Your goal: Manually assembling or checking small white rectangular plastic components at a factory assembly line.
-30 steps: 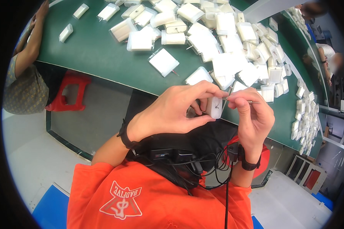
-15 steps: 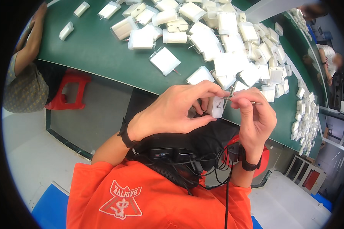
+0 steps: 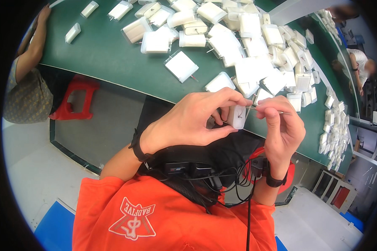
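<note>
My left hand is closed around a small white block in a translucent case, above the table's near edge. The block's narrow end faces right and carries a short, dark looped wire. My left index fingertip meets thin metal strips just above the block. Close on the right, my right hand pinches a thin metal rod between thumb and fingers. The rod's exact kind is too small to make out. A thin lead spans the small gap between the hands.
Many similar white blocks lie heaped on the green table, with more at the far right. A person's arm rests at the left edge, near a red stool. Black cables hang before my body.
My right hand has shifted slightly to the right with the rod, widening its gap to the block. My left hand and the block stay nearly still.
</note>
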### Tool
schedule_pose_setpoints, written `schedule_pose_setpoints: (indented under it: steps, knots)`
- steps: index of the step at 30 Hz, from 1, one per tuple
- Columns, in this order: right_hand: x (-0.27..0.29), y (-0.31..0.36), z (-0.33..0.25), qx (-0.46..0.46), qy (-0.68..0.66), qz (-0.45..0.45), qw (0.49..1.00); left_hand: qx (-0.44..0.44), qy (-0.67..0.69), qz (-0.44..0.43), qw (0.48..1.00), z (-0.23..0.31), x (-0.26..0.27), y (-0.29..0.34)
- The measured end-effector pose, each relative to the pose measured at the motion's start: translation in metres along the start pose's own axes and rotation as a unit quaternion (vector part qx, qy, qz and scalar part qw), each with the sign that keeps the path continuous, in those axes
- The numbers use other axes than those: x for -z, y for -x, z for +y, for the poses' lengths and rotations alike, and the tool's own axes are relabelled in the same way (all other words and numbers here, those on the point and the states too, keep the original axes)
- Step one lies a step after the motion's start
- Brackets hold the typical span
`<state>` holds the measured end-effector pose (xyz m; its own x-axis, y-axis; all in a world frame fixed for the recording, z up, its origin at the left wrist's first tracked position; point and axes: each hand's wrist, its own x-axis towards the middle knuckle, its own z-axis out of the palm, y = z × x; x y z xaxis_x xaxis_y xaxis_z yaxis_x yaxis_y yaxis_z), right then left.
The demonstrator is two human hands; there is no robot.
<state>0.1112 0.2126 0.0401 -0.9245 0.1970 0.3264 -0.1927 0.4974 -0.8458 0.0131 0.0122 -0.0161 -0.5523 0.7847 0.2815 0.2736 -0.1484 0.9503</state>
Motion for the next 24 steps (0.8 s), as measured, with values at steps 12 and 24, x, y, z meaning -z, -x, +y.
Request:
schedule_pose_setpoints:
  steps: [12, 24]
  knots:
    - [-0.0026, -0.0003, 0.0006, -0.003, -0.006, -0.006, 1.000, 0.000, 0.002, -0.004, 1.000, -0.0009, 0.0000, 0.0005]
    - [-0.0038, -0.0003, 0.0021, -0.008, -0.010, -0.006, 1.000, 0.005, -0.004, -0.006, 1.000, -0.0002, 0.0006, 0.0015]
